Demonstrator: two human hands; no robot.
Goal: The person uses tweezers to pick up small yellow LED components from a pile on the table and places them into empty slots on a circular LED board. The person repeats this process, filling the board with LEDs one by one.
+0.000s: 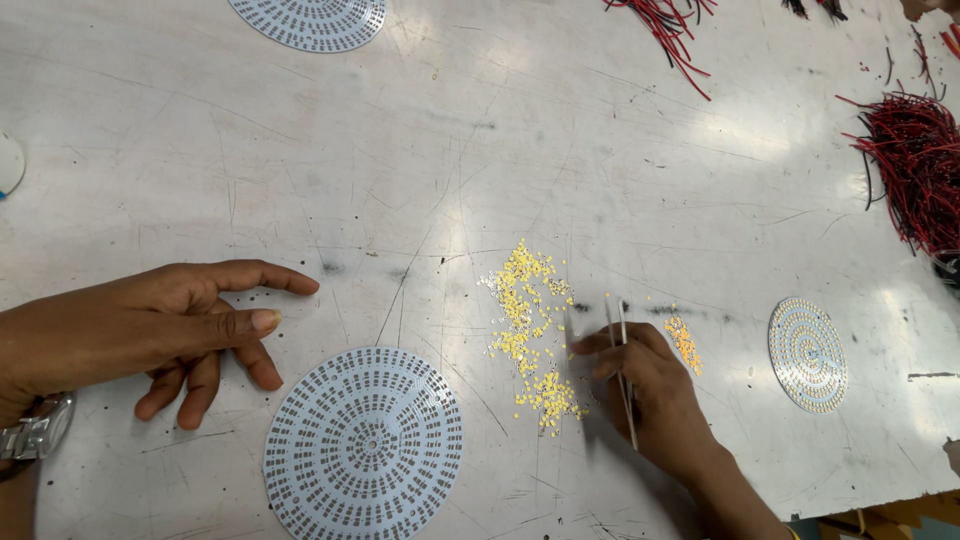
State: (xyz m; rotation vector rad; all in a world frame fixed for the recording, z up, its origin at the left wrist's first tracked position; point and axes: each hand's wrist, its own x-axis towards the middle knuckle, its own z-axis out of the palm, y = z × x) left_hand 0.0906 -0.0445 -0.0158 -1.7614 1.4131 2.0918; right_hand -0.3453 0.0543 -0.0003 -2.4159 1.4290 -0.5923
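My right hand [650,385] pinches slim tweezers [622,365], tips aimed at the yellow chip pile [530,325]. Left hand [165,330] rests empty, fingers loose, just left of the pile beside the round circuit board [365,445] on the tabletop [500,150].

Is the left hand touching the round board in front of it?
Apart. The head view shows bare table between the left hand's curled fingers and the round board's top edge.
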